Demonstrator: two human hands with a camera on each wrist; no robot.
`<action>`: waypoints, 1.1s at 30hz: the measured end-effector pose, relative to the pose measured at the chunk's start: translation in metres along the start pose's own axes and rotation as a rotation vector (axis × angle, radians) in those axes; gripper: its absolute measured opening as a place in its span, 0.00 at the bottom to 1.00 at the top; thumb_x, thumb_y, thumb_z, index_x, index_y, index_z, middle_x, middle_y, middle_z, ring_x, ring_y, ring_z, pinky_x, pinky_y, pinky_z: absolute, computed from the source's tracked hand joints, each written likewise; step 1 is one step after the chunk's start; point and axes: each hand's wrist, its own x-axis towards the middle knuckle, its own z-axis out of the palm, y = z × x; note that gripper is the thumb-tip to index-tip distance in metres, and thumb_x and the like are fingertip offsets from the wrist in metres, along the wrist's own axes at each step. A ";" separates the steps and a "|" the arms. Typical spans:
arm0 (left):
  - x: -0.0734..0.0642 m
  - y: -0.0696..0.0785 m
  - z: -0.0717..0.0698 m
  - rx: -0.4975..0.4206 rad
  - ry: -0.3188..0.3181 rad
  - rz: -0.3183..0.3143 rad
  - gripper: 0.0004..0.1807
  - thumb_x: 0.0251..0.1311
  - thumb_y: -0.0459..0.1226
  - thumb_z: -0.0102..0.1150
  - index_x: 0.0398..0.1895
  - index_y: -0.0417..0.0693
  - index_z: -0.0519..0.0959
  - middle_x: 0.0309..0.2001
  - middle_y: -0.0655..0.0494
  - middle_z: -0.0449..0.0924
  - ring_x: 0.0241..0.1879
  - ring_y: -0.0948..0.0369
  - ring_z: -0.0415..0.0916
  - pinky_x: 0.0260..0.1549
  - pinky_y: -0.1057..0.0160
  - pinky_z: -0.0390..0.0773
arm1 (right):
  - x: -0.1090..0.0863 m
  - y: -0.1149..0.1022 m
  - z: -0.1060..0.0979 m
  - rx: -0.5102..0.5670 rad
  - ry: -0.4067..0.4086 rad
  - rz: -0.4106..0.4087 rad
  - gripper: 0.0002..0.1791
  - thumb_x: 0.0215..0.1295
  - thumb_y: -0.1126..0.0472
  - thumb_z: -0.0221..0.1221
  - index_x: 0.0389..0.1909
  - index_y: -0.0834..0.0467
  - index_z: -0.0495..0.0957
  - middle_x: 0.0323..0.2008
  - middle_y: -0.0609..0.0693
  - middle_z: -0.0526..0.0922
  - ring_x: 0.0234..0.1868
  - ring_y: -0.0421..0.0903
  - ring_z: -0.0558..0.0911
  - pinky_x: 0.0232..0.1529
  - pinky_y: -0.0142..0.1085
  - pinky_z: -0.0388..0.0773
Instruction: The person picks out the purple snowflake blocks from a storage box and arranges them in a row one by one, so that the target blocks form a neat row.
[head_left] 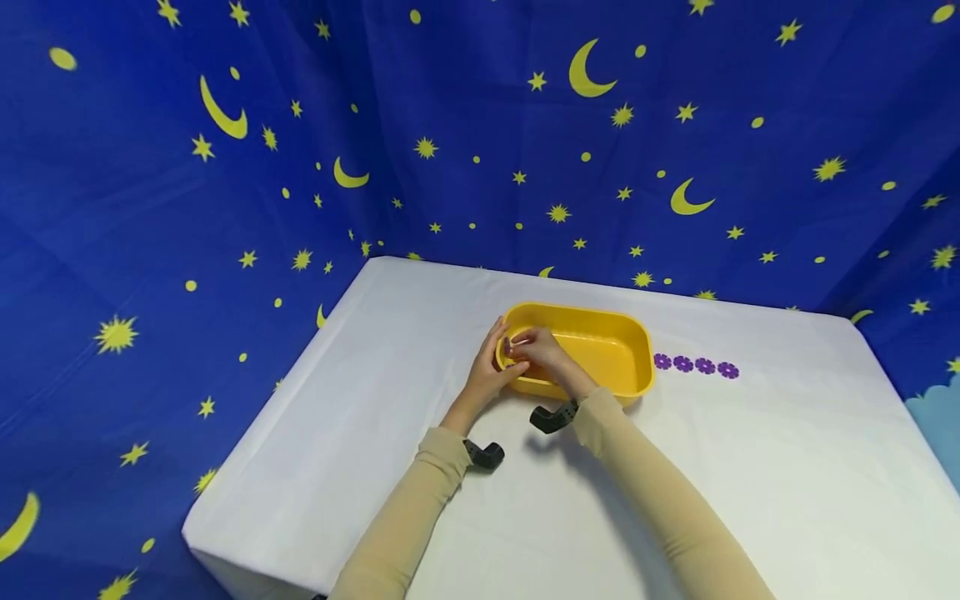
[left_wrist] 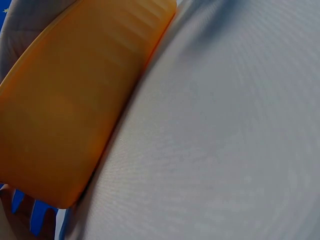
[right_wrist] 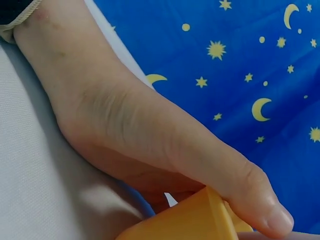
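Observation:
A yellow plastic bin [head_left: 611, 392] sits on the white-covered table. My left hand [head_left: 486, 375] holds its left end, thumb over the rim and fingers along the outside. In the right wrist view this left hand [right_wrist: 150, 130] fills much of the picture, its thumb lapping over the bin's rim [right_wrist: 215, 212]. The left wrist view shows mostly the bin's outer wall [left_wrist: 65, 105]. My right hand [head_left: 543, 348] reaches inside the left end of the bin, where its fingertips pinch a small purple disc [head_left: 507, 345], partly hidden by the fingers.
Several purple flower-shaped discs [head_left: 705, 366] lie in a row on the table, starting right beside the bin's right end. White cloth covers the table [head_left: 337, 400]. Blue curtains [head_left: 480, 117] with yellow moons and stars stand behind it and to the sides.

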 end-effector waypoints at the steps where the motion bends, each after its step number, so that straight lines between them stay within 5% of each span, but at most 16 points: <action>1: 0.000 0.000 0.000 0.001 0.001 0.002 0.42 0.56 0.32 0.61 0.72 0.36 0.52 0.77 0.43 0.40 0.76 0.49 0.40 0.74 0.49 0.48 | -0.011 -0.013 0.004 -0.023 -0.003 0.042 0.21 0.61 0.67 0.59 0.53 0.73 0.71 0.46 0.66 0.79 0.31 0.44 0.80 0.35 0.33 0.84; 8: -0.002 -0.008 0.000 -0.006 -0.001 0.005 0.43 0.58 0.38 0.62 0.73 0.38 0.52 0.77 0.44 0.39 0.76 0.47 0.38 0.74 0.45 0.48 | -0.030 -0.028 0.010 -0.020 -0.077 0.062 0.22 0.60 0.73 0.55 0.55 0.77 0.67 0.42 0.66 0.79 0.25 0.37 0.75 0.27 0.23 0.77; 14: -0.002 -0.001 0.000 0.008 -0.008 0.012 0.42 0.58 0.35 0.61 0.73 0.37 0.51 0.77 0.42 0.39 0.76 0.47 0.38 0.74 0.46 0.48 | -0.023 -0.021 0.010 -0.015 -0.035 0.051 0.19 0.59 0.70 0.59 0.50 0.73 0.70 0.34 0.54 0.78 0.25 0.38 0.75 0.27 0.23 0.77; 20: -0.002 0.001 0.002 0.010 0.002 0.013 0.42 0.57 0.33 0.61 0.73 0.36 0.52 0.77 0.43 0.40 0.76 0.48 0.39 0.73 0.49 0.51 | -0.021 -0.021 0.011 0.080 -0.021 0.032 0.18 0.63 0.70 0.57 0.52 0.75 0.69 0.39 0.56 0.78 0.29 0.37 0.79 0.31 0.23 0.80; 33: -0.002 0.000 0.004 -0.011 0.020 0.019 0.43 0.56 0.33 0.63 0.72 0.34 0.52 0.77 0.42 0.40 0.75 0.46 0.42 0.71 0.48 0.56 | -0.020 -0.022 0.012 0.184 0.014 -0.001 0.19 0.61 0.73 0.57 0.52 0.74 0.69 0.30 0.51 0.78 0.26 0.38 0.80 0.30 0.24 0.82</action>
